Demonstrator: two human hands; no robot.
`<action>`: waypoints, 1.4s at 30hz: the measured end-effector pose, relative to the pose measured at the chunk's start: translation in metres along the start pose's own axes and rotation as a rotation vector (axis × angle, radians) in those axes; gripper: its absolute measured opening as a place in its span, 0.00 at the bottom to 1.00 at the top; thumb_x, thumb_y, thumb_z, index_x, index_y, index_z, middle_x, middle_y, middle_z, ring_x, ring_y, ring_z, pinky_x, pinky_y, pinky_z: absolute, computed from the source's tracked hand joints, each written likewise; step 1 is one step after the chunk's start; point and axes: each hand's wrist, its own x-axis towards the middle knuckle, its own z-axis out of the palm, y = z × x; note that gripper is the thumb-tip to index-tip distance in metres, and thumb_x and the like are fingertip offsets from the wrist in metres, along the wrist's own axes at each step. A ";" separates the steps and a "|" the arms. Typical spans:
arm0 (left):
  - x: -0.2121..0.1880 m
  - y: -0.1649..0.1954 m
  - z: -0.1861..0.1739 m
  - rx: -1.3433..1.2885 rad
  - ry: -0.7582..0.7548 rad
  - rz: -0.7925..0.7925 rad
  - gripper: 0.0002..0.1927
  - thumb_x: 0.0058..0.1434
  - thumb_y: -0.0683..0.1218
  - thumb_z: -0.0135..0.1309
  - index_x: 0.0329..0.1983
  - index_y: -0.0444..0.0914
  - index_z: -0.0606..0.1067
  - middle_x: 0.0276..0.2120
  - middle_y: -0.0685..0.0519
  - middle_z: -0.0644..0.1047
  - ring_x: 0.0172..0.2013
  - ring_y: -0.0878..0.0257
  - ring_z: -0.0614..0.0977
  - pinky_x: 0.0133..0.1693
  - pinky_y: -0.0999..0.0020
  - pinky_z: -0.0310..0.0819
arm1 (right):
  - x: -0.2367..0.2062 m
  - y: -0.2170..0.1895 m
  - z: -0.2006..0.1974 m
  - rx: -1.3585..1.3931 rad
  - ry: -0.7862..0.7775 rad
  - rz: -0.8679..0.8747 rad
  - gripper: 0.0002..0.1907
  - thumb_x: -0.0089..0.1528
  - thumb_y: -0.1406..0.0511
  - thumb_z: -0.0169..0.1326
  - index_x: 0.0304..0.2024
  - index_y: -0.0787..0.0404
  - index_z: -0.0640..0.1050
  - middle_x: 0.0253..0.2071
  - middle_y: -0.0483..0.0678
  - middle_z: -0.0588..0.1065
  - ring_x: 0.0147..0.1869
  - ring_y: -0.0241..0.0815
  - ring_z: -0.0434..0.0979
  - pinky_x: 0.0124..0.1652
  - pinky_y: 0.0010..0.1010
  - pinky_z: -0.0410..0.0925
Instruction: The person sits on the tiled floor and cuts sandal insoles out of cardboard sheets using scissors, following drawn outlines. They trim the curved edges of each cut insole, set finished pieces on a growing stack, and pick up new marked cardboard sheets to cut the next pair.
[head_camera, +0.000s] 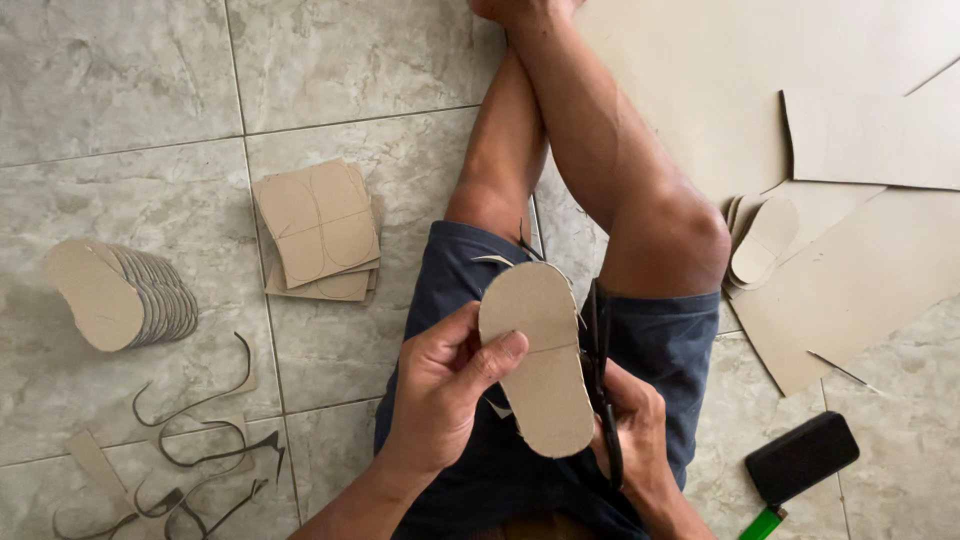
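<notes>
My left hand (440, 390) grips a sole-shaped piece of brown cardboard (540, 355) by its left edge, thumb pressed on its face, and holds it upright over my lap. My right hand (635, 435) sits behind the piece's right edge and holds black scissors (600, 360), whose blades run along that edge. Most of my right hand is hidden by the cardboard.
I sit on a tiled floor with legs crossed. A fanned stack of cut soles (120, 295) and a pile of marked cardboard squares (318, 230) lie left. Curled offcuts (200, 450) lie lower left. Large cardboard sheets (850, 270), more soles (762, 245), a black phone (802, 457) and a green lighter (762, 524) lie right.
</notes>
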 end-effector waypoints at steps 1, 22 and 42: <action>-0.001 0.000 -0.002 0.005 0.003 0.005 0.09 0.68 0.42 0.58 0.47 0.31 0.79 0.35 0.59 0.78 0.36 0.75 0.74 0.40 0.79 0.70 | 0.001 -0.002 0.000 0.010 -0.012 -0.019 0.15 0.56 0.66 0.60 0.43 0.69 0.79 0.32 0.41 0.78 0.36 0.27 0.73 0.35 0.20 0.69; 0.001 0.009 0.009 0.937 -0.126 0.689 0.26 0.54 0.29 0.53 0.53 0.44 0.76 0.63 0.39 0.67 0.66 0.45 0.67 0.67 0.57 0.61 | 0.010 0.001 -0.017 0.520 -0.165 0.124 0.18 0.60 0.66 0.57 0.42 0.79 0.78 0.25 0.58 0.80 0.25 0.39 0.77 0.25 0.23 0.66; 0.008 -0.027 0.001 0.149 -0.097 -0.081 0.18 0.66 0.38 0.56 0.59 0.29 0.75 0.42 0.53 0.81 0.41 0.71 0.79 0.43 0.74 0.75 | 0.001 0.031 -0.008 0.158 0.069 0.072 0.15 0.56 0.69 0.63 0.42 0.72 0.80 0.28 0.51 0.80 0.29 0.38 0.78 0.31 0.27 0.69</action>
